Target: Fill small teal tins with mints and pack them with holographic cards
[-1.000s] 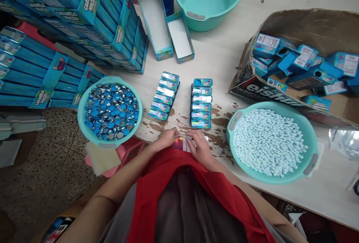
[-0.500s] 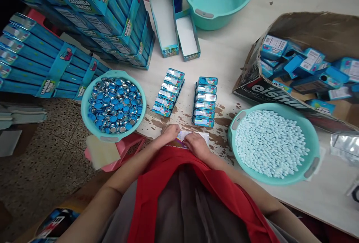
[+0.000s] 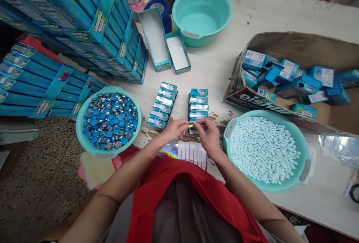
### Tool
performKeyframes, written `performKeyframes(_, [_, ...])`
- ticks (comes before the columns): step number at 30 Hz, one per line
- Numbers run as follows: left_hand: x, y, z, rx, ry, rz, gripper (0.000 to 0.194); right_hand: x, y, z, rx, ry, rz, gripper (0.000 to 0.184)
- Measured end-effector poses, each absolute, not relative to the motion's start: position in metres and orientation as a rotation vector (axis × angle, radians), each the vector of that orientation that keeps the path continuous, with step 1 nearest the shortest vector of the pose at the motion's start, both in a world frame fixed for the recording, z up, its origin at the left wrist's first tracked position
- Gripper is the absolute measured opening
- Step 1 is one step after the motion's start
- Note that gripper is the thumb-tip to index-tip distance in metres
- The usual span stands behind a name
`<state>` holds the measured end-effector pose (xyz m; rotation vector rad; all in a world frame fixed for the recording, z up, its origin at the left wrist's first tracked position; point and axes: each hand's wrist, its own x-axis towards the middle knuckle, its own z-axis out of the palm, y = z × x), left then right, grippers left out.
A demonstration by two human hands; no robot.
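Observation:
My left hand [image 3: 174, 130] and my right hand [image 3: 209, 136] pinch a small shiny sticker [image 3: 191, 125] between them, its surface flashing yellow. They hover over the near end of the right row of small blue boxes [image 3: 199, 107], hiding part of the lowest ones. A second row of blue boxes [image 3: 163, 104] lies just left of it, slightly slanted. Under my wrists, at the table edge, rests a holographic sticker sheet [image 3: 192, 151] with pale strips.
A basin of blue-and-silver caps [image 3: 107, 156] stands left; a basin of pale candies [image 3: 230, 138] stands right. Behind are a turquoise basin [image 3: 202, 14], two open trays [image 3: 159, 62] and a carton of blue boxes [image 3: 252, 102]. Stacked blue packs [image 3: 112, 52] rise at the left.
Both hands have lifted from the sticker sheet and moved forward to the right row, a sticker now between their fingers. The sheet is uncovered. The camera view has shifted.

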<state>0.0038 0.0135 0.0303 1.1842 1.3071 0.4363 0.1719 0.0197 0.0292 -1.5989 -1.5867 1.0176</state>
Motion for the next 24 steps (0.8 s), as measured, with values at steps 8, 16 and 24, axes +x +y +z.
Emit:
performKeyframes(8, [-0.008,0.139,0.024,1.611,1.493,0.400,0.021,0.157,0.133,-0.001,-1.731,-1.393,0.771,0.009])
performKeyframes(16, [0.015,0.154,0.008,1.628,1.756,0.143,0.036,0.151,0.158,-0.027,-1.794,-1.320,0.848,0.015])
performKeyframes(24, [0.035,0.127,-0.008,1.230,1.794,0.511,0.050,0.163,0.157,-0.035,-1.765,-1.220,1.088,0.058])
